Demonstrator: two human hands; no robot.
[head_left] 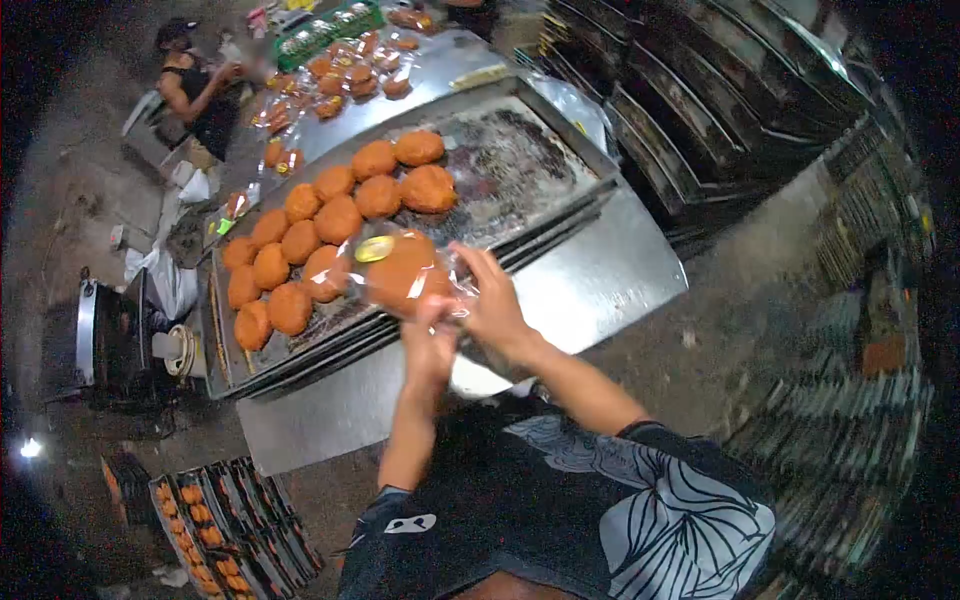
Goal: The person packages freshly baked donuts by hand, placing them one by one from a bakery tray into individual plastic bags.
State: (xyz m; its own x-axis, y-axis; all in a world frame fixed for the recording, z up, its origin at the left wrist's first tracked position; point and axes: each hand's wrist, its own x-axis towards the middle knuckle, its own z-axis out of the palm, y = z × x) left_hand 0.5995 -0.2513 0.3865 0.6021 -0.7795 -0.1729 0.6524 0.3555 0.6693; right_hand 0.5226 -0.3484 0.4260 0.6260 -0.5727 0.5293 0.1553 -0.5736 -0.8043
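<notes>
My left hand (430, 345) and my right hand (492, 300) together hold a clear plastic bag (405, 270) with round orange-brown buns inside and a yellow-green label on it. I hold the bag just above the near edge of a dark metal baking tray (520, 160). Several loose orange-brown buns (335, 215) lie in rows on the tray's left half. The right half of the tray is bare and stained.
The tray sits on a stack of trays on a steel table (600, 280). Bagged buns (340, 75) lie at the table's far end, by another person (195, 90) in black. Tall racks of dark trays (720, 90) stand right; trays of buns (215, 530) rest on the floor.
</notes>
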